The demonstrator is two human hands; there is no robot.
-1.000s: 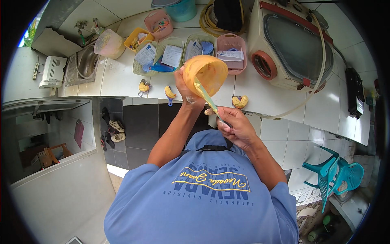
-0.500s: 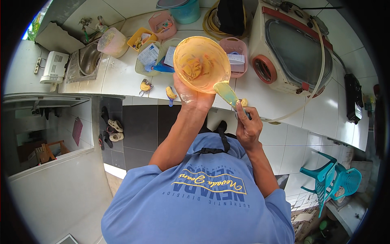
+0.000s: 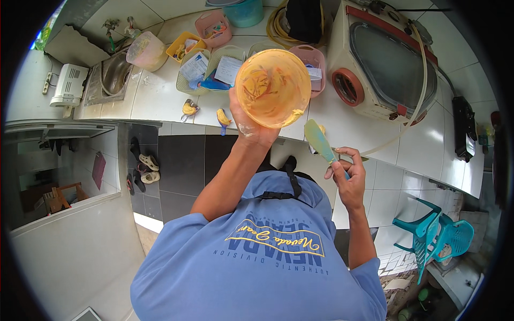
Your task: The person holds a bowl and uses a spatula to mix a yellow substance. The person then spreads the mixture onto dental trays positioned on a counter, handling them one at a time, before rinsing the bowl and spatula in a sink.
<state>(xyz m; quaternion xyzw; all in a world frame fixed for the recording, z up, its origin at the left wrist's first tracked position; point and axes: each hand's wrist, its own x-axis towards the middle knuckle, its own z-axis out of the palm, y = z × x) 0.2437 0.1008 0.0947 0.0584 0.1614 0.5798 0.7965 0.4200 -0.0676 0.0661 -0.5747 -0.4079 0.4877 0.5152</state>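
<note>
I am holding an orange mixing bowl (image 3: 273, 87) up in my left hand (image 3: 250, 122), just above the middle of the frame, with my fingers curled under its base and my thumb pressing against its lower left wall; the bowl's mouth is tilting toward me, and yellowish paste is smearing its inside and clinging in a lump near its lower right rim. My right hand (image 3: 345, 174), right of centre and lower, is pinching the handle of a pale green spatula (image 3: 319, 141) between thumb and bent fingers, the blade pointing up toward the bowl but standing just clear of it. Behind the bowl, the white tiled counter (image 3: 160, 96) is running across the upper part of the frame. On it, several small baskets are sitting side by side: a yellow basket (image 3: 183, 46) and a pink basket (image 3: 213, 28) toward the upper left, both holding small items I cannot make out, a pale green basket (image 3: 191, 72) carrying paper slips, and another pink basket (image 3: 316, 60) peeking out right of the bowl. A cloudy plastic jug (image 3: 145, 50) is standing by the steel sink (image 3: 113, 78) at the upper left, and a teal bucket (image 3: 243, 12) is sitting at the top edge.
</note>
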